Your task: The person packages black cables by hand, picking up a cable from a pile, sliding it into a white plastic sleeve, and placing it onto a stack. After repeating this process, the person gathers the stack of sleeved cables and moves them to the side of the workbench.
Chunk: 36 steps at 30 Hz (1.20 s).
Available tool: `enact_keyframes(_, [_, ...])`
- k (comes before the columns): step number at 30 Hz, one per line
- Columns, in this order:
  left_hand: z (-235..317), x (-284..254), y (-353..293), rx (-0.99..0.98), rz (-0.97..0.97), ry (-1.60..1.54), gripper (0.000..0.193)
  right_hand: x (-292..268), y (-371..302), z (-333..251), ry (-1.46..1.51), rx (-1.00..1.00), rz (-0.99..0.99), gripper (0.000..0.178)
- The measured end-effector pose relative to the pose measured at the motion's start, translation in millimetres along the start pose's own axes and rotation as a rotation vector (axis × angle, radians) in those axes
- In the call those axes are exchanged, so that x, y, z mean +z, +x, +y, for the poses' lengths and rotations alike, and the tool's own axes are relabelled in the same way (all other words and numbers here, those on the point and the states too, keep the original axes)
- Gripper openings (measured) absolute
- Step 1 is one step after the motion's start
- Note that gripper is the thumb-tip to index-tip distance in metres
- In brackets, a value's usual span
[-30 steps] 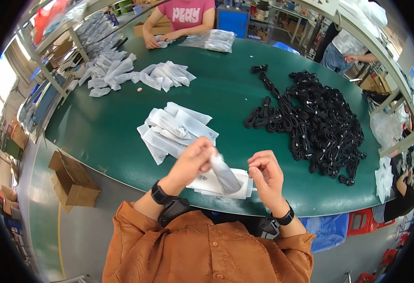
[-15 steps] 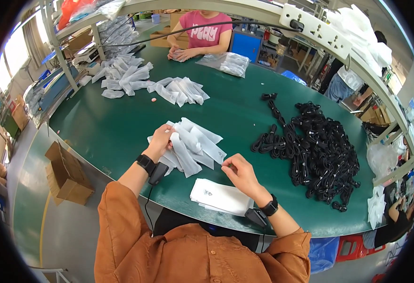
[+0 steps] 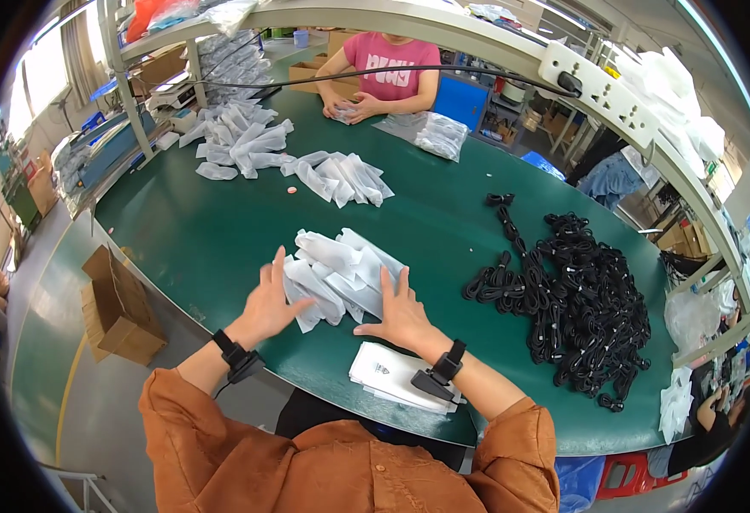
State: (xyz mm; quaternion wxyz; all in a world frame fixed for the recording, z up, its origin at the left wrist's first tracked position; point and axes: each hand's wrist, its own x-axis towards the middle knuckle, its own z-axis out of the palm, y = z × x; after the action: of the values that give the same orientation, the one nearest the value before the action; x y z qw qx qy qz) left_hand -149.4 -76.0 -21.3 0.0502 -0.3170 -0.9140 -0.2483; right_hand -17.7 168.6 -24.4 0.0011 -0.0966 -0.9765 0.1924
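A loose pile of white, translucent plastic bags [image 3: 334, 272] lies in front of me on the green table. At its left edge is my left hand [image 3: 265, 301], fingers spread, thumb toward the pile. My right hand [image 3: 401, 316] rests against the pile's right side with its fingers apart. Neither hand grips anything that I can see. Just below my right hand lies a stack of flat white bags [image 3: 388, 369], partly covered by my right wrist and the device strapped there.
A big heap of bundled black cables [image 3: 593, 299] fills the table's right side. More filled white bags [image 3: 341, 175] lie at the far left. Across the table a person in a pink shirt [image 3: 392, 67] handles a bag. A shelf beam with a power strip [image 3: 597, 92] spans overhead.
My left hand has let go of the bag it held and moved to the pile's left edge. My right hand has moved up and left to the pile's right side, fingers spreading.
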Motion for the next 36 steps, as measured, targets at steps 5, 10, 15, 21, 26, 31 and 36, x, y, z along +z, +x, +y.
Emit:
enact_keyframes(5, [13,16,-5,0.007,-0.213,-0.207,0.108,13,16,-7,0.011,0.009,-0.015,0.134])
enact_keyframes(10, [-1,21,29,-0.134,-0.35,-0.381,0.104,25,47,-23,-0.097,-0.043,-0.002,0.129])
enact_keyframes(15, [-31,28,73,-0.105,-0.237,-0.421,0.098,24,103,-30,-0.118,-0.061,0.012,0.122])
enact_keyframes(21, [-29,37,123,-0.194,-0.185,-0.455,0.096,20,148,-12,-0.061,-0.038,0.063,0.116])
enact_keyframes(26, [-42,52,154,-0.217,-0.056,-0.47,0.094,8,185,-13,-0.091,-0.026,0.079,0.114])
enact_keyframes(31, [-43,65,192,-0.274,0.018,-0.528,0.091,-5,219,-6,-0.074,0.012,0.103,0.112])
enact_keyframes(36, [-108,92,225,-0.242,0.185,-0.237,0.08,3,256,-15,-0.045,0.014,0.181,0.108])
